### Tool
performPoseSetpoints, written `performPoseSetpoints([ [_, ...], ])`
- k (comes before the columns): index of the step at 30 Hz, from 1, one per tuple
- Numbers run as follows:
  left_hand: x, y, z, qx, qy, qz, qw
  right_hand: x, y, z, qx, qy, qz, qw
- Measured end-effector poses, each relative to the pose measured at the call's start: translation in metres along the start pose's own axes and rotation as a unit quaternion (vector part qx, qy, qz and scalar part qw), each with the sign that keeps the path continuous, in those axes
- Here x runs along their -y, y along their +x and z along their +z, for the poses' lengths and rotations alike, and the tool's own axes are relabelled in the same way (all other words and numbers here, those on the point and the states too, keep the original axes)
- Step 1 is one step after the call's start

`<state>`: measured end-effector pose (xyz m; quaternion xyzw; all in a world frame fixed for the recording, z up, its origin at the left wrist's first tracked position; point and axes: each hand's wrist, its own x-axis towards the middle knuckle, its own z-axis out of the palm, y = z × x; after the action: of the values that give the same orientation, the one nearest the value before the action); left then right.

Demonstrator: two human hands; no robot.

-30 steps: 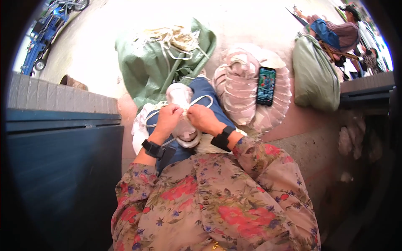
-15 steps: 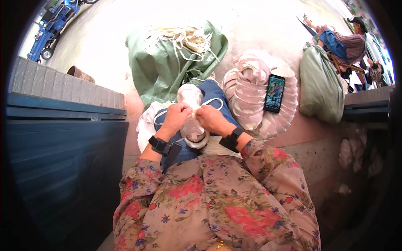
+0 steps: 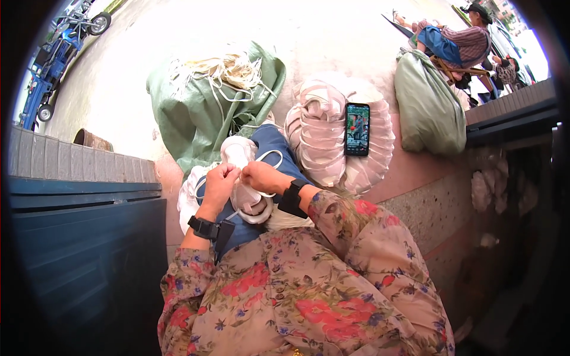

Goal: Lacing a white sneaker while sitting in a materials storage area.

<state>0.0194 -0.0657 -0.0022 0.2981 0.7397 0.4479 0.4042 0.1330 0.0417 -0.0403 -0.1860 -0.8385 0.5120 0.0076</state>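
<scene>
Across my lap lies a long bundle of pale, nested fabric pieces point(image 3: 238, 151), with a rounded upper end and an open, curved lower end. My left hand point(image 3: 218, 185) is closed in a pinch over its middle. Close beside it my right hand point(image 3: 265, 177) pinches too, the fingertips of both almost meeting. A thin white cord point(image 3: 274, 152) loops out beside the right hand, and both hands appear to grip it; the fingers hide the spot where it crosses the bundle.
A green sack point(image 3: 196, 127) topped with loose white cords point(image 3: 231, 71) stands ahead. Stacked pale bundles point(image 3: 314, 136) with a phone point(image 3: 357, 130) on them lie to the right. Beyond are a full green sack point(image 3: 424, 107) and a seated person point(image 3: 463, 44). Blue panels point(image 3: 89, 249) flank my left.
The whole view has shifted, so the bundle, hands and sacks appear farther left. Both hands stay pinched at the bundle's middle, now with the fingertips slightly closer together.
</scene>
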Motion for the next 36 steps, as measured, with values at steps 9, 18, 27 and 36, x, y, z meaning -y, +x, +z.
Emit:
performPoseSetpoints([
  [9, 0.006, -0.003, 0.0, -0.04, 0.019, 0.012, 0.999, 0.005, 0.004, 0.007, 0.019, -0.088, 0.018, 0.996],
  [18, 0.021, -0.041, 0.01, -0.123, 0.447, 0.223, 0.858, 0.018, -0.002, 0.002, -0.013, -0.045, 0.016, 0.999],
  [27, 0.021, -0.051, 0.015, -0.125, 0.575, 0.23, 0.775, 0.016, -0.013, 0.005, -0.036, -0.107, -0.032, 0.993],
  [36, 0.031, -0.045, 0.016, -0.112, 0.528, 0.181, 0.822, 0.008, -0.009, 0.021, -0.078, -0.028, 0.007, 0.997],
])
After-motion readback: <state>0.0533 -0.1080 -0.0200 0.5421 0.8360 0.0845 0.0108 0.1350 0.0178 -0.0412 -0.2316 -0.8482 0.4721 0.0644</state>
